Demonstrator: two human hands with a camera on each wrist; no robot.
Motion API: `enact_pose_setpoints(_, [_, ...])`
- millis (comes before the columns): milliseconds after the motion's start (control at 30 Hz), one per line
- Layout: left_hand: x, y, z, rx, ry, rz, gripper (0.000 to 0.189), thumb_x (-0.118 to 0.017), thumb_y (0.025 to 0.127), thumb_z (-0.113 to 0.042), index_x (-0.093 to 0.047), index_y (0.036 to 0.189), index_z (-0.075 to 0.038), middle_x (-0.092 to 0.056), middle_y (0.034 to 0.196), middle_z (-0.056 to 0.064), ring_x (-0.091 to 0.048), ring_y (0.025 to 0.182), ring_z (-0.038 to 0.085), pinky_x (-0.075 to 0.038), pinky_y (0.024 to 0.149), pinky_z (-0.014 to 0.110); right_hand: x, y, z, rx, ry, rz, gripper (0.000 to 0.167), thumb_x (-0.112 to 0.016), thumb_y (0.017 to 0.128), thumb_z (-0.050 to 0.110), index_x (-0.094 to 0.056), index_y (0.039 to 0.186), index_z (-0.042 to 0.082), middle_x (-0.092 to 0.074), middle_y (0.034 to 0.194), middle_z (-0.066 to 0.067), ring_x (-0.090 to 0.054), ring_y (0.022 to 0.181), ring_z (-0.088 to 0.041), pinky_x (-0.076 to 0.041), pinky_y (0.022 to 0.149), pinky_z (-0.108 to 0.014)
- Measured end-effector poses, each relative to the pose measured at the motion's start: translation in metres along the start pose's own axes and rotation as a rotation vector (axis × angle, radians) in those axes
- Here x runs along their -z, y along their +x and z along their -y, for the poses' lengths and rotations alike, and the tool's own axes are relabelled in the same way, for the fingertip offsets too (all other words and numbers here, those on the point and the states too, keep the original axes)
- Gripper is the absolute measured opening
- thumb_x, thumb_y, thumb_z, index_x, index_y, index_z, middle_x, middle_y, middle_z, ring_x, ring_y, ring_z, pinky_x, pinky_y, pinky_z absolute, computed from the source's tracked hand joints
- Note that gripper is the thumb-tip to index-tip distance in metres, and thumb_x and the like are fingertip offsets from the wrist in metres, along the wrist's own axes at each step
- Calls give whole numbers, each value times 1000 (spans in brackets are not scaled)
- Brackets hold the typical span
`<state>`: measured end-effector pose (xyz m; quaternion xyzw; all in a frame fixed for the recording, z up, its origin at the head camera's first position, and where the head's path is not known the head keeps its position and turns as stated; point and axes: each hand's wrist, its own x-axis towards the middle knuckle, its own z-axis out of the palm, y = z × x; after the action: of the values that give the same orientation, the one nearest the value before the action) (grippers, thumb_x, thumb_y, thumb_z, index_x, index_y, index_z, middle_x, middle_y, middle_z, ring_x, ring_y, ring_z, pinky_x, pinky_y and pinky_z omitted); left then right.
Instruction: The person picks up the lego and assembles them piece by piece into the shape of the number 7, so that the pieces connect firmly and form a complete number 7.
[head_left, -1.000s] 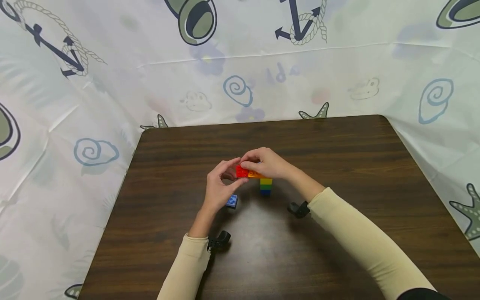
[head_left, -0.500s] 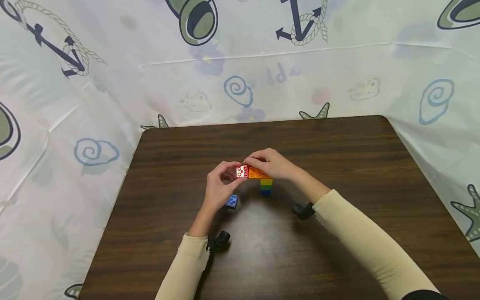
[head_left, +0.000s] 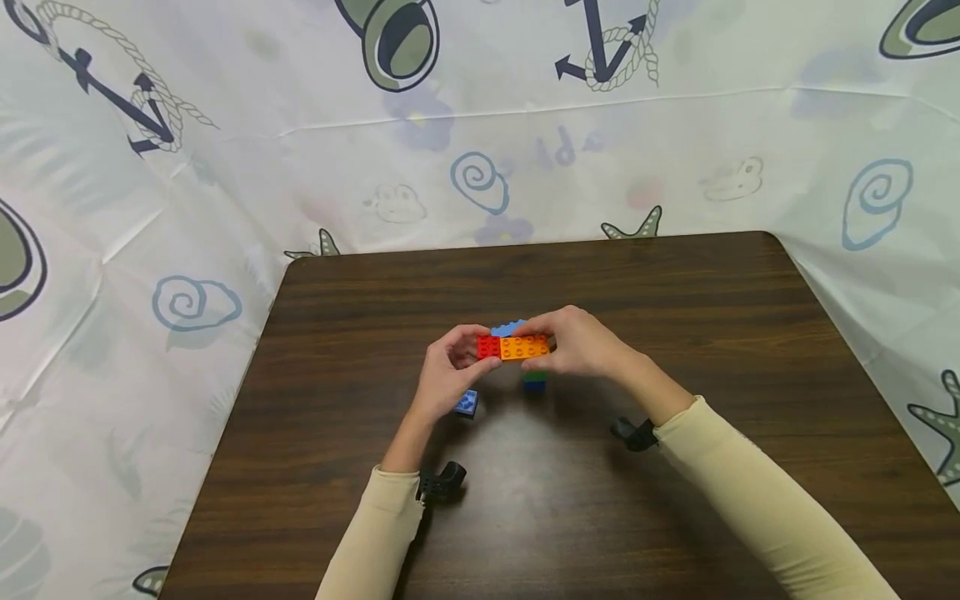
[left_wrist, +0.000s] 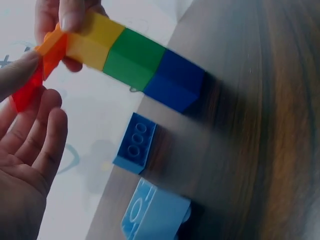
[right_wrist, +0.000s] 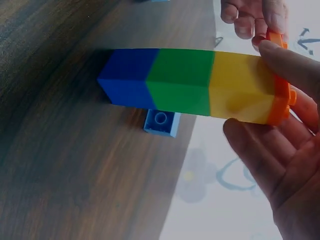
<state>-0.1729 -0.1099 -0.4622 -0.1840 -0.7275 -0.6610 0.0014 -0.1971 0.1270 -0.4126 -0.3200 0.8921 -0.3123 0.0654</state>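
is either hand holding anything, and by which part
Left hand pinches the red building brick by its near and far sides; right hand grips the orange building brick toward its right end.

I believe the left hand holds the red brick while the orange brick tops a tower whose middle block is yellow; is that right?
Not quite: the right wrist view shows the middle block is green. The left hand holds the red brick, and the orange brick tops the tower.

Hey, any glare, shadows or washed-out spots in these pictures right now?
Head view: soft glare on the table, shadow beside the left sleeve; left wrist view: cloth washed out, its print faint; right wrist view: soft shade on the yellow brick.
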Motion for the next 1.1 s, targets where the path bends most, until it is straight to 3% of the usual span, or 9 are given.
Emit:
enact_pose_setpoints(167, [-3, -1, 13, 67, -139, 10, 42, -76, 83, 2, -61, 121, 6, -66, 100, 24, -65, 73, 19, -56, 64, 28, -4, 3, 1, 37, -16, -42, 43, -84, 80, 25, -71, 119, 12, -71, 107, 0, -59, 77, -13, -53, 72, -31])
enact_pose_setpoints(300, [-4, 0, 13, 85, -138, 16, 41, -76, 83, 0, -63, 122, 3, -67, 99, 21, -65, 66, 21, -57, 60, 32, -5, 2, 1, 51, -17, -57, 43, -83, 80, 25, -71, 119, 11, -71, 110, -3, -61, 81, -14, -55, 76, -37])
enact_pose_setpoints(500, [-4, 4, 11, 116, -130, 49, 42, -75, 84, 0, -63, 123, 2, -67, 102, 24, -65, 73, 38, -57, 63, 32, -4, 3, 0, 64, -2, -51, 44, -84, 79, 24, -71, 118, 10, -71, 109, -2, -61, 81, -13, -55, 76, -34])
enact_pose_setpoints(600, [-3, 4, 10, 123, -129, 61, 42, -74, 85, 1, -61, 125, 3, -66, 104, 26, -65, 71, 32, -57, 63, 32, -3, 4, -1, 68, 30, -29, 45, -84, 80, 27, -70, 119, 9, -71, 109, -2, -61, 81, -13, -55, 76, -35])
enact_pose_setpoints(767, [-2, 5, 11, 133, -115, 56, 41, -75, 84, 2, -62, 123, 1, -67, 103, 24, -65, 70, 34, -57, 62, 30, -2, 9, -9, -7, 243, -32, 40, -69, 93, 34, -68, 121, 7, -70, 112, -3, -64, 91, -18, -55, 80, -38])
enact_pose_setpoints(833, [-2, 5, 10, 135, -108, 57, 40, -76, 83, 1, -64, 121, -1, -68, 103, 20, -64, 73, 40, -57, 62, 29, -3, 12, -16, -74, 369, -79, 38, -57, 100, 35, -67, 122, 5, -69, 114, -8, -65, 98, -25, -55, 82, -43])
enact_pose_setpoints(900, [-3, 6, 10, 136, -102, 57, 40, -77, 83, -1, -65, 120, -3, -68, 103, 17, -63, 75, 42, -57, 62, 29, -6, 16, -26, -126, 427, -134, 39, -47, 105, 34, -65, 123, 4, -67, 117, -13, -64, 103, -31, -54, 83, -48])
enact_pose_setpoints(1000, [-3, 6, 11, 136, -107, 57, 40, -78, 83, -2, -66, 120, -3, -68, 103, 16, -64, 73, 39, -57, 62, 30, -17, 20, -44, -163, 372, -167, 39, -45, 106, 30, -60, 130, 3, -61, 127, -15, -59, 113, -34, -49, 91, -51])
enact_pose_setpoints(1100, [-3, 5, 11, 139, -117, 53, 40, -77, 83, -1, -65, 121, -3, -68, 103, 17, -65, 70, 30, -56, 62, 30, -30, 26, -57, -140, 246, -131, 40, -50, 104, 23, -52, 140, 6, -51, 142, -12, -48, 128, -32, -39, 104, -52])
